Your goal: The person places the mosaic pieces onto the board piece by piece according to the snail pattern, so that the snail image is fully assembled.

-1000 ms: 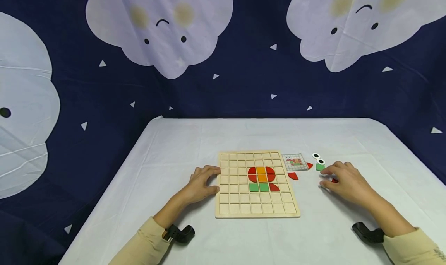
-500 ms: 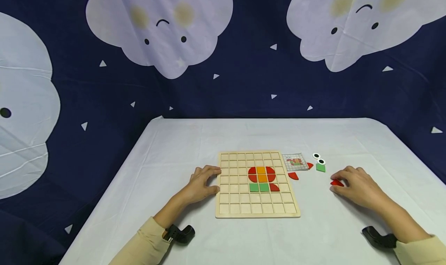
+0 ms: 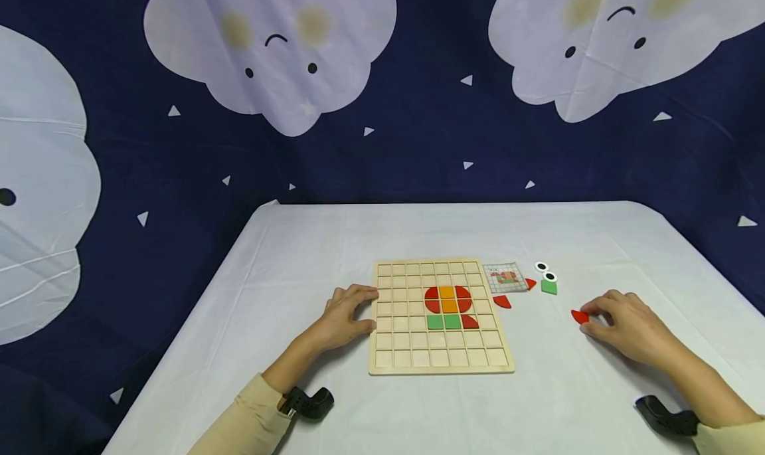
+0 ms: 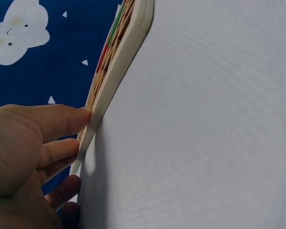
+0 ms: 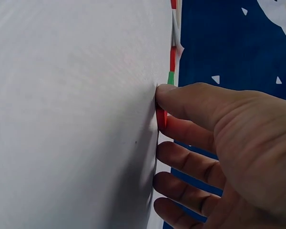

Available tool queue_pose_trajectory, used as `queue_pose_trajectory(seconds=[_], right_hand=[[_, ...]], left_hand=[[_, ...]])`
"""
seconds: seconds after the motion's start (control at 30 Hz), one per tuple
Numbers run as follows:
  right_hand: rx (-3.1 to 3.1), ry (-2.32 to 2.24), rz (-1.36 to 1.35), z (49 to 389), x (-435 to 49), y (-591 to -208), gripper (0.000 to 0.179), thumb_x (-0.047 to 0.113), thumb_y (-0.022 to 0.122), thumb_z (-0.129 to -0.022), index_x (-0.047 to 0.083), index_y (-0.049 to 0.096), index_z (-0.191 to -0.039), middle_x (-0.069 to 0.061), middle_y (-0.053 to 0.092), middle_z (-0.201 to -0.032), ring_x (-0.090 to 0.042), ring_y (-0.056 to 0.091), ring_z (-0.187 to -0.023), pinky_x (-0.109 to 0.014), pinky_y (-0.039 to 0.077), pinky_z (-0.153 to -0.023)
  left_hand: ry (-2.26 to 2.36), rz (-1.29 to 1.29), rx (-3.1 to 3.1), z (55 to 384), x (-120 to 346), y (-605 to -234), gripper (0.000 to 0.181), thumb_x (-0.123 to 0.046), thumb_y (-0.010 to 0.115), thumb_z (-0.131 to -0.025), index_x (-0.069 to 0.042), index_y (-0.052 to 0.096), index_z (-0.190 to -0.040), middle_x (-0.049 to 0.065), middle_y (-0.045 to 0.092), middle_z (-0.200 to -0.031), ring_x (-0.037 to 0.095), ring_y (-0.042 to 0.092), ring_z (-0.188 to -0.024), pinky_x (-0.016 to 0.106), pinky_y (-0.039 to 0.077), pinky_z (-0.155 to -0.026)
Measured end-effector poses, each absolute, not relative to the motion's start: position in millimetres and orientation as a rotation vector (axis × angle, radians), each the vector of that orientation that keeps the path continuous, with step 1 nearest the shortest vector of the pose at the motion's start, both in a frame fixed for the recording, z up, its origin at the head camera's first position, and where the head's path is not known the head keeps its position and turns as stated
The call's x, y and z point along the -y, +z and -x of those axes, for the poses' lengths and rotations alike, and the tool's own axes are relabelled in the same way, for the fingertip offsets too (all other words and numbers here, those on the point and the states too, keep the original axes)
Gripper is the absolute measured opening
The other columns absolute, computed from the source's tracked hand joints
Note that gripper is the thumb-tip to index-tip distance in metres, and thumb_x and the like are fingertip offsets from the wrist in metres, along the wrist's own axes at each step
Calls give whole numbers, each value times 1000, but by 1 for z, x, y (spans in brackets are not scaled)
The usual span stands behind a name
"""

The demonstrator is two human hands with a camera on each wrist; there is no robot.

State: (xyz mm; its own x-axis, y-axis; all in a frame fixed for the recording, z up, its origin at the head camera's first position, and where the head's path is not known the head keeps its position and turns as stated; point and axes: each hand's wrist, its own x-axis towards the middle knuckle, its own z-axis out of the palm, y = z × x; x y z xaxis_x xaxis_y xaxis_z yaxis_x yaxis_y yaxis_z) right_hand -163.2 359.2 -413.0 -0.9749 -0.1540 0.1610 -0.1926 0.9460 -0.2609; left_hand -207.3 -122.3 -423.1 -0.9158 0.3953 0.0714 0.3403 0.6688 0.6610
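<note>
My left hand (image 3: 342, 317) rests its fingertips and thumb against the left edge of a wooden grid board (image 3: 402, 359). In the left wrist view the thumb (image 4: 62, 119) touches the board's side (image 4: 117, 71). On the board lie two orange squares (image 3: 447, 299) flanked by red quarter circles (image 3: 432, 300), with two green squares (image 3: 443, 322) and another red quarter circle (image 3: 470, 322) below. To the right, my right hand (image 3: 630, 325) pinches a loose red quarter-circle piece (image 3: 579, 317) between thumb and index finger, at the tabletop. Its other fingers are loosely bent.
A small printed grid card (image 3: 505, 278) lies right of the board. Near it are two loose red pieces (image 3: 502, 301), a green piece (image 3: 548, 287) and two white eye discs (image 3: 541, 267). A white cloth covers the table (image 3: 335, 236); a dark blue cloud-patterned cloth (image 3: 418, 163) hangs behind.
My right hand has moved right and slightly toward me, away from the green piece, bringing the red quarter-circle piece with it. The left hand stays against the board.
</note>
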Motion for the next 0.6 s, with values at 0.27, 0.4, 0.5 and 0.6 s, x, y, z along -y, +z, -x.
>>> queue_pose_trajectory(seconds=[0.27, 0.4, 0.5, 0.6], right_hand=[[2943, 423, -284, 163, -358, -413, 27, 24, 76, -75, 6, 70, -94, -8, 63, -89, -24, 49, -82, -33, 32, -67], [2944, 445, -291, 164, -346, -409, 28, 24, 76, -74, 6, 71, -94, -7, 64, -90, -21, 47, -81, -32, 32, -67], [2956, 476, -309, 166, -328, -404, 26, 22, 75, -74, 7, 71, -95, -7, 64, -92, -21, 48, -84, -33, 33, -69], [2956, 494, -357, 170, -306, -400, 24, 21, 73, -75, 8, 71, -95, -6, 64, -93, -21, 49, -86, -35, 35, -71]], left_hand=[[1084, -623, -2809, 208, 122, -424, 51, -16, 69, -78, -10, 57, -127, -2, 51, -137, 17, 38, -105, 35, 26, -86], [1079, -615, -2812, 207, 122, -424, 50, -16, 69, -78, -10, 57, -127, -3, 51, -136, 16, 38, -105, 35, 26, -86], [1079, -610, -2812, 207, 122, -423, 50, -16, 70, -78, -10, 58, -127, -3, 51, -137, 17, 38, -106, 35, 26, -87], [1076, -610, -2812, 206, 122, -423, 51, -16, 69, -78, -10, 58, -127, -3, 51, -136, 17, 39, -107, 35, 26, -87]])
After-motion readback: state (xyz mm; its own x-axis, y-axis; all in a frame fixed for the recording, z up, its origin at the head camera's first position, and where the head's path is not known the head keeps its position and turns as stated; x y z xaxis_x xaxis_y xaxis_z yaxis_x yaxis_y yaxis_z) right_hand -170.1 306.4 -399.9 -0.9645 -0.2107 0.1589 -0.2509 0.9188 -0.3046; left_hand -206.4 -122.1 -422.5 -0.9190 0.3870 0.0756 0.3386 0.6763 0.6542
